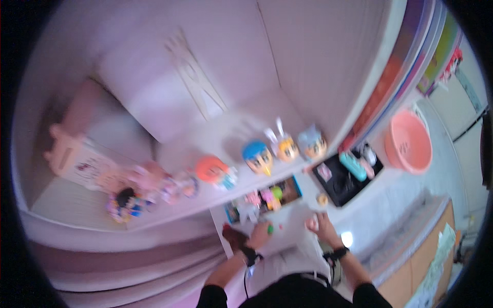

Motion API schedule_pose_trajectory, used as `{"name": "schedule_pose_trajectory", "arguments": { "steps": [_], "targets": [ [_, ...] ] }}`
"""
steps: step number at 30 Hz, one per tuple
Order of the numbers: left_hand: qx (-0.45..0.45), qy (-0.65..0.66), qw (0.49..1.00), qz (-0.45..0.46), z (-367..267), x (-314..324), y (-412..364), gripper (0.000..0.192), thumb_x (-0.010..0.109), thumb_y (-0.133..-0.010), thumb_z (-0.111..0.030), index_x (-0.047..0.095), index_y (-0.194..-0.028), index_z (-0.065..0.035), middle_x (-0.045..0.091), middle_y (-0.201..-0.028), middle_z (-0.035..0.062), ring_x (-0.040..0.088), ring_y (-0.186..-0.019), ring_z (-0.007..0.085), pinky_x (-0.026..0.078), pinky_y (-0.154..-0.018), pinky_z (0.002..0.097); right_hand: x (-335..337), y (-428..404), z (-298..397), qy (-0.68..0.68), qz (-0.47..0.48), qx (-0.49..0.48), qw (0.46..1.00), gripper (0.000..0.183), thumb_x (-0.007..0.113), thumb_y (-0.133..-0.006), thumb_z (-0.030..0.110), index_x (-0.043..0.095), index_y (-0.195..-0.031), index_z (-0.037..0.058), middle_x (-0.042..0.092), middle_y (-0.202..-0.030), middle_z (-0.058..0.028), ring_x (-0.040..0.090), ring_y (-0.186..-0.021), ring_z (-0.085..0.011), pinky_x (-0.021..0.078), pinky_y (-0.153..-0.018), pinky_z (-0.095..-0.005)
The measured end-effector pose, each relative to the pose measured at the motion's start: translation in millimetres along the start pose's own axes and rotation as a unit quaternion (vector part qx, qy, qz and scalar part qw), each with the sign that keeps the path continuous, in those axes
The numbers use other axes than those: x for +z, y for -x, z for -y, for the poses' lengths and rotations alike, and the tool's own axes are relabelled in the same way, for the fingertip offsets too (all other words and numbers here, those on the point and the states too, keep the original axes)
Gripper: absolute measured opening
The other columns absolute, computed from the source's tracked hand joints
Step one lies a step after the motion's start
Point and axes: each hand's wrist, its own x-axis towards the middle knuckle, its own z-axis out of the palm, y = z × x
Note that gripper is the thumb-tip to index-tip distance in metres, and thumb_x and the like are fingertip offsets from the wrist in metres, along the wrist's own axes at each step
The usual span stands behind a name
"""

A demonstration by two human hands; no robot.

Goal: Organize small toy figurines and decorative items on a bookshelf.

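Note:
At a white tabletop [289, 219] below the shelf, my left hand [259, 235] has its fingers around a small green thing [270, 230], too blurred to name. My right hand [326, 230] pinches a small white and red piece [311, 223]. Between the hands lies a tiny red bit [280, 227]. A dark brown object [235, 238] is beside my left hand. Just beyond the hands is a box with a blue edge [298, 186], with small coloured toys [267, 197] in it. A pale grey figure [248, 212] stands at its near side.
A shelf [169, 213] overhangs the tabletop, bearing several cartoon-head figures [257, 158] and a pink box [84, 163]. A black tray [335, 188] holds a turquoise case [352, 166]. Nearby are a small yellowish ring-shaped thing [322, 199] and a pink basin [408, 142].

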Motion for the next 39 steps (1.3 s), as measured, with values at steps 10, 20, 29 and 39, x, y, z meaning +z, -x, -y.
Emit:
{"name": "schedule_pose_trajectory", "arguments": {
  "steps": [10, 20, 29, 39],
  "targets": [
    [0.122, 0.121, 0.977, -0.129, -77.0, -68.6, -59.0, 0.045, 0.078, -0.075, -0.021, 0.056, -0.112, -0.0073, 0.061, -0.102, 0.0159, 0.061, -0.095, 0.0334, 0.049, -0.082, 0.0383, -11.5, -10.4, 4.2, -0.065, 0.015, -0.053, 0.996, 0.061, 0.073, -0.082, 0.031, 0.047, -0.132, 0.0083, 0.055, -0.112, -0.0221, 0.064, -0.089, -0.0346, 0.0529, -0.081, -0.0419],
    [0.101, -0.174, 0.969, -0.146, -63.1, -36.2, -111.7, 0.044, 0.075, -0.073, -0.031, 0.060, -0.111, -0.0125, 0.062, -0.104, 0.0100, 0.059, -0.098, 0.0326, 0.047, -0.083, 0.0448, -28.1, 15.3, -7.7, -0.066, -0.026, -0.015, 0.997, 0.062, 0.071, -0.083, 0.008, 0.044, -0.139, 0.0061, 0.059, -0.113, -0.0192, 0.064, -0.092, -0.0293, 0.0518, -0.077, -0.0404],
    [0.105, -0.051, 0.979, -0.168, -46.3, -94.2, -54.5, 0.044, 0.076, -0.073, -0.028, 0.063, -0.109, -0.0074, 0.064, -0.098, 0.0168, 0.063, -0.091, 0.0344, 0.050, -0.078, 0.0456, -52.7, 10.0, 43.0, -0.057, -0.174, -0.087, 0.979, 0.018, 0.065, -0.089, 0.012, 0.058, -0.081, -0.0021, 0.057, -0.075, -0.0206, 0.054, -0.066, -0.0361, 0.0466, -0.063, -0.0424],
    [-0.145, -0.068, 0.968, -0.193, 82.1, -38.7, 95.8, 0.057, 0.077, -0.071, -0.032, 0.058, -0.118, -0.0055, 0.056, -0.120, 0.0247, 0.053, -0.113, 0.0382, 0.047, -0.090, 0.0461, -46.2, 2.0, 99.8, -0.021, -0.227, -0.113, 0.967, 0.027, 0.062, -0.092, 0.022, 0.059, -0.078, -0.0010, 0.055, -0.068, -0.0229, 0.053, -0.059, -0.0403, 0.0412, -0.055, -0.0444]
  ]
}}
